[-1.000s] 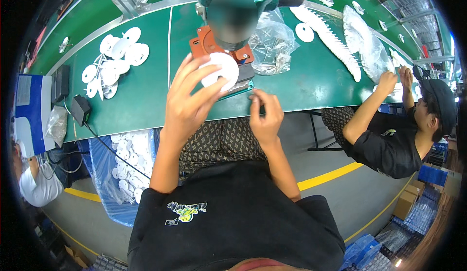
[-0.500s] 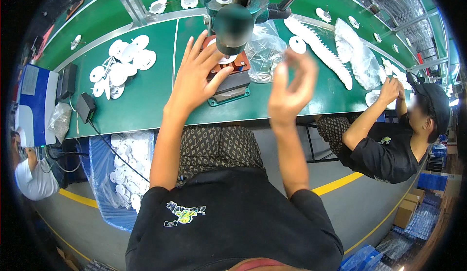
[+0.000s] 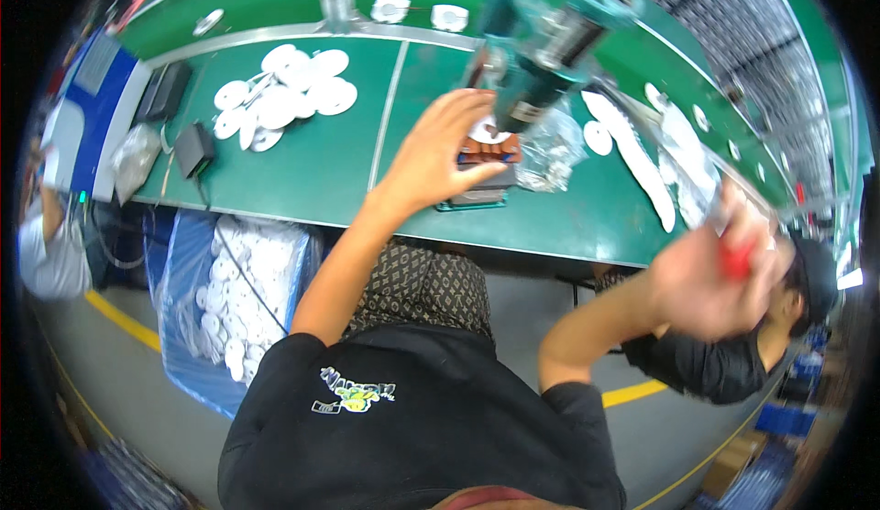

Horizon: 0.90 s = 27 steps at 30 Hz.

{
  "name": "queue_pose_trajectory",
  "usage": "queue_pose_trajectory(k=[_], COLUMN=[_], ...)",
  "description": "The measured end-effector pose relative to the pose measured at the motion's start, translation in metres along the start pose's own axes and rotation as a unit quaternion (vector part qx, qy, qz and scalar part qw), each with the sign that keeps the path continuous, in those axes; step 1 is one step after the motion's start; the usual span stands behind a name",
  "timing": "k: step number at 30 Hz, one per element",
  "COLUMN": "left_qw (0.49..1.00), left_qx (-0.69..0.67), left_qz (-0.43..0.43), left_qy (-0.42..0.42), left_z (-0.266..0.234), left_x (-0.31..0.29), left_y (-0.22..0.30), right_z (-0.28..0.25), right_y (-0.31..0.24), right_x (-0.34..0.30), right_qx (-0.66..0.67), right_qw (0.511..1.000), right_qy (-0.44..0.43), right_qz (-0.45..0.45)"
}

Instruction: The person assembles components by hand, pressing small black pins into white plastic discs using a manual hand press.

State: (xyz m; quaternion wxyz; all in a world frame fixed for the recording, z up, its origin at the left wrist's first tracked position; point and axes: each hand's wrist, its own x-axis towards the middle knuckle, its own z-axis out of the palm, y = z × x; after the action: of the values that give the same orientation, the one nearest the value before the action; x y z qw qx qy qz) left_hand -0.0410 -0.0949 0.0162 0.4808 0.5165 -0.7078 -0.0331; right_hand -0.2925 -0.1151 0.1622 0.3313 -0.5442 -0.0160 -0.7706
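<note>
My left hand [image 3: 433, 159] rests at the orange-brown fixture [image 3: 493, 152] under the hand press [image 3: 552, 56], fingers stretched and thumb apart. Part of a white disc [image 3: 484, 131] shows in the fixture, below the press's ram. Out to the right, my right hand [image 3: 698, 281] is raised and closed round a red knob [image 3: 736, 258]; motion blurs it. A clear plastic bag [image 3: 550, 153] of small metal parts lies just right of the fixture.
Left of my hand is a pile of white discs [image 3: 284, 98] on the green table [image 3: 321, 175]. Below stands a blue-lined bin [image 3: 197, 377] of white parts. At right are a stacked row of white parts [image 3: 632, 157] and a co-worker [image 3: 811, 272] close behind my right hand.
My right hand has swung right and toward me, and now grips the red knob. The view has shifted, and the press appears tilted. My left hand stays at the fixture.
</note>
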Motion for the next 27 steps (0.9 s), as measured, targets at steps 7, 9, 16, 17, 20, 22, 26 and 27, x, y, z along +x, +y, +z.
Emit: queue_pose_trajectory(k=[7,9,16,17,20,22,26,27], left_qw=[0.998,0.987,0.994,0.983,0.867,0.852,0.87,0.898], left_qx=[0.055,0.152,-0.022,-0.104,-0.41,-0.429,-0.398,-0.373], left_qz=[0.011,0.049,-0.023,-0.098,-0.269,-0.299,-0.288,-0.233], left_qy=[0.013,0.023,0.106,0.117,0.086,0.009,-0.035,0.01], left_z=[0.004,0.008,-0.014,-0.016,-0.001,0.005,0.005,-0.003], left_x=[0.0,0.003,-0.049,-0.065,-0.082,-0.079,-0.077,-0.063], left_y=[-0.002,-0.008,0.045,0.055,0.072,0.079,0.071,0.071], right_z=[-0.004,0.049,-0.005,-0.001,-0.003,-0.01,-0.037,-0.048], right_y=[0.006,0.013,0.063,0.046,0.052,0.053,0.058,0.062], right_x=[-0.032,0.018,-0.049,-0.073,-0.149,-0.165,-0.147,-0.139], right_qx=[0.048,0.075,-0.312,-0.364,-0.351,-0.371,-0.461,-0.489], right_qw=[0.996,0.99,0.943,0.9,0.879,0.877,0.847,0.844], right_qy=[-0.074,0.104,-0.119,-0.241,-0.308,-0.291,-0.253,-0.196], right_qz=[-0.004,0.059,-0.001,0.022,0.091,0.093,0.074,0.103])
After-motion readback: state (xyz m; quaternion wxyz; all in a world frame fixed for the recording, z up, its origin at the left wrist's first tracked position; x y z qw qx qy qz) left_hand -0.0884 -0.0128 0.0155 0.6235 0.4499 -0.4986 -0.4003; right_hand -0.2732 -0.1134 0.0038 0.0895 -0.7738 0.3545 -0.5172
